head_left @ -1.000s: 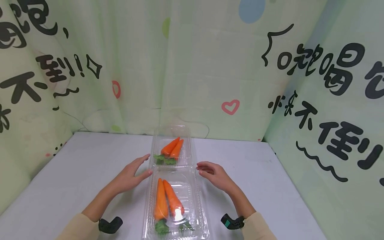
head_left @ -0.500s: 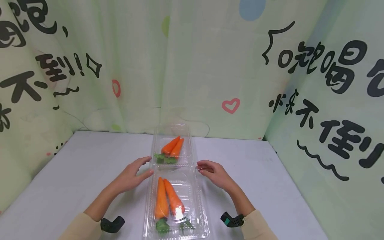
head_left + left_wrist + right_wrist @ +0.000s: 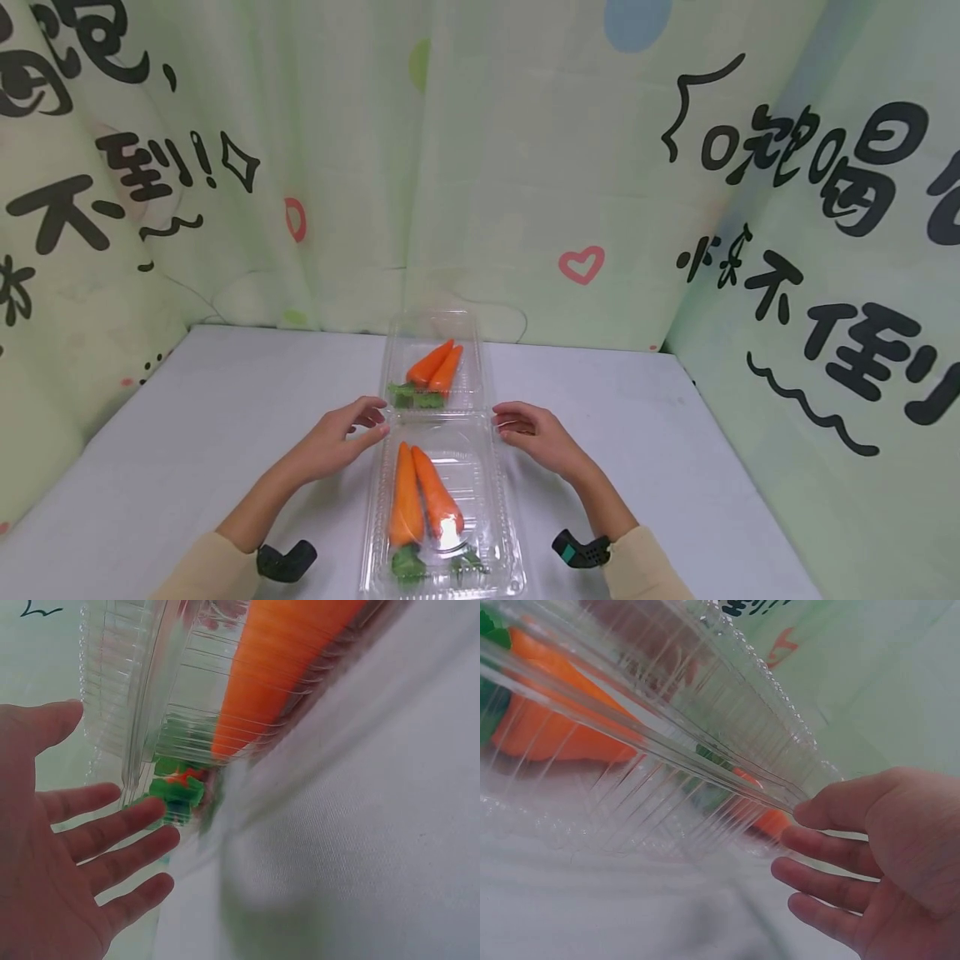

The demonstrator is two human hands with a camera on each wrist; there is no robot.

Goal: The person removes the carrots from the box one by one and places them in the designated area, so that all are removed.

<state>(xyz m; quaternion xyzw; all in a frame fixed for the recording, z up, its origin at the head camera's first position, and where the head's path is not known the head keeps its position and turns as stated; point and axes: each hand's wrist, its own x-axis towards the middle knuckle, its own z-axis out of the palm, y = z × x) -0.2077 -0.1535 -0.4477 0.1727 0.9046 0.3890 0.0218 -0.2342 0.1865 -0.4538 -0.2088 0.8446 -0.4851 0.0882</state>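
Two clear plastic boxes on a white table (image 3: 615,433), seen from the head view. The near box (image 3: 501,500), at lower centre, holds one pair of carrots (image 3: 406,500); the far box (image 3: 474,367), at mid-frame, holds another pair (image 3: 431,362). The left hand (image 3: 330,442) stands at the left edge where the boxes meet, its fingers extended and spread, holding nothing. The right hand (image 3: 543,437) mirrors it on the right; in its wrist view the thumb tip meets the rim, but whether it pinches the plastic cannot be told. The step in hand appears to be steadying or positioning the boxes from both sides. The next move, in that reading, calls for even, light contact on both edges, as thin plastic probably flexes easily. The near box's bottom edge lies close to the frame's limit; glare blurs one carrot, and the right index finger is indistinct.
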